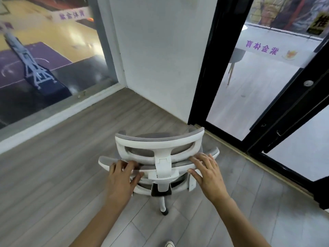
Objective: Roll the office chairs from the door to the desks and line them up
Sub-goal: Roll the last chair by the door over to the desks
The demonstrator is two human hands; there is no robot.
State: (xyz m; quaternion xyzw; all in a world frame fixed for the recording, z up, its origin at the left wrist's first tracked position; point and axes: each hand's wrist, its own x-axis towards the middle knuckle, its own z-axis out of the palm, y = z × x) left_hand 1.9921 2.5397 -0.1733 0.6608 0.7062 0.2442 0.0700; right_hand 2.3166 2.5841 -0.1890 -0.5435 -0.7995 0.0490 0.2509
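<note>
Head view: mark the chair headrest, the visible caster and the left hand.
chair headrest (161, 139), head view, on the white top rail of its frame.
caster (164, 211), head view, on the dark wheel at the end of the white base leg.
left hand (122, 177), head view, on the back of the hand.
</note>
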